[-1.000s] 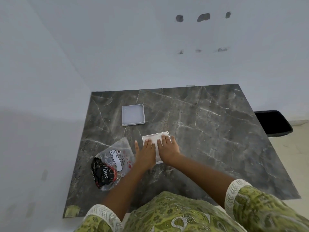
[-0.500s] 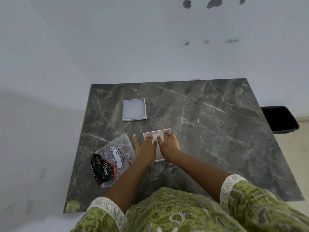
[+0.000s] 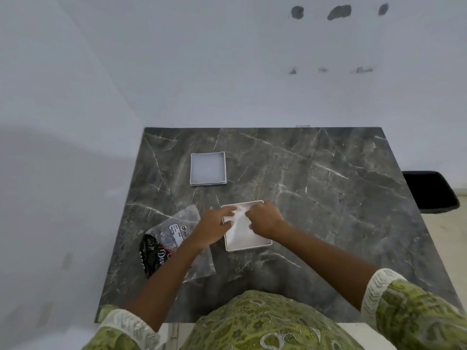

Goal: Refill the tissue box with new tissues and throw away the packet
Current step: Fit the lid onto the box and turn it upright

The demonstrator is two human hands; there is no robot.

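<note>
Both hands work at the white tissue box [image 3: 249, 237] near the middle of the dark marbled bench [image 3: 328, 198]. The left hand [image 3: 214, 227] has its grip pinched on the white tissues [image 3: 238, 218] at the box's far left corner, fingers bent and pointing right, thumb side uppermost, the wrist lying over the box's left edge. The right hand [image 3: 265, 219] is curled knuckles-up over the far right part of the box, its fingertips pressed into the same tissues; its grip looks closed on them, though the fingertips are hidden under the hand. Between the two hands the tissue is creased and puckered. The nearer half of the box shows a flat white surface inside a thin raised rim.

Both forearms reach forward from green patterned sleeves with pale cuffs, the left coming in from lower left and the right from lower right, meeting over the box.

Under and beside the left forearm lies the plastic packet [image 3: 166, 241], clear with a black and red printed end, crumpled flat on the bench, just left of the box. Farther back on the bench, well apart from the hands, sits a shallow square lid [image 3: 208, 168], open side up. A black bin [image 3: 429, 192] stands on the floor past the bench's right edge.
</note>
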